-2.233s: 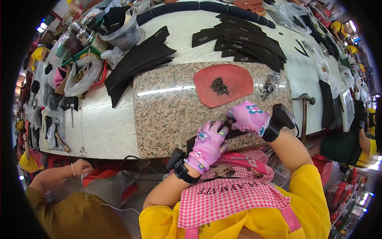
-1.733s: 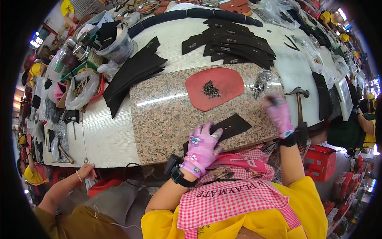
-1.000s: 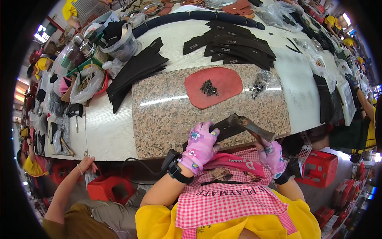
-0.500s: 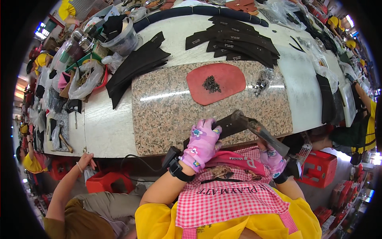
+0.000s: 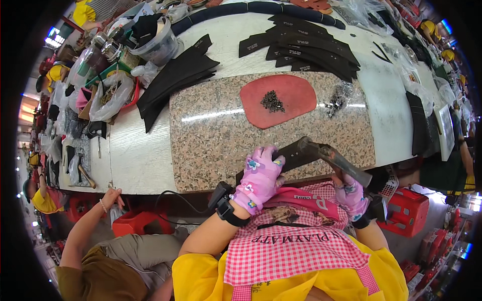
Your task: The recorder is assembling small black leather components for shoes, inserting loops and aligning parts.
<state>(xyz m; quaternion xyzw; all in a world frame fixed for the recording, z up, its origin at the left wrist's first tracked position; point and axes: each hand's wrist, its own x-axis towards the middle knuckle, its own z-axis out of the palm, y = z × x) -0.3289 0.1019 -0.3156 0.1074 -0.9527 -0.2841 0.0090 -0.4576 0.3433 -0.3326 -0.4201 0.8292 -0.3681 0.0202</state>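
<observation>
Right hand [image 5: 350, 196], gloved: curled around handle of hammer [image 5: 329, 154] near slab's front edge, fingers partly hidden. Left hand [image 5: 261, 173], gloved, apart from right: palm down on black piece [image 5: 295, 156], fingers bent close together; whether it pinches piece, cannot tell. Black piece: flat, dark, obliquely placed on near part of speckled slab [image 5: 211, 150], right end beneath hammer head; contact unclear. Beyond: red pad [image 5: 298, 95] bearing heap of small dark parts [image 5: 272, 102]; farther, stacked black pieces [image 5: 314, 47].

Dull metal hammer head [image 5: 347, 164] – matt blk strip [image 5: 296, 155] – glossy stone slab [image 5: 213, 150] w/ speckles
</observation>
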